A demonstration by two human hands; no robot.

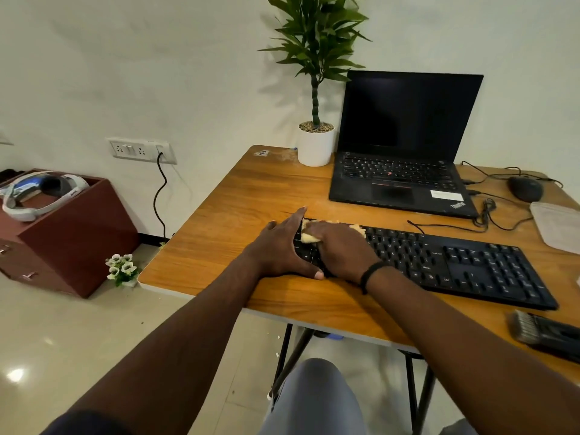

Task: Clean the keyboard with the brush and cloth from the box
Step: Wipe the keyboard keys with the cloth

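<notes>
Pressing a crumpled yellow cloth onto the left end of the black corded keyboard, the right hand curls its fingers over it; the left hand, fingers spread, braces the keyboard's end on the wooden table. A grey-bristled black brush lies nearby.

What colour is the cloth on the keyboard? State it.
Pale yellow cloth, seen best in the head view, under the right hand.

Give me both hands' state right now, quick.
Left hand: open, fingers straight, bracing the left end of the keyboard.
Right hand: holds the yellow cloth, pressing it onto the keys.
</notes>
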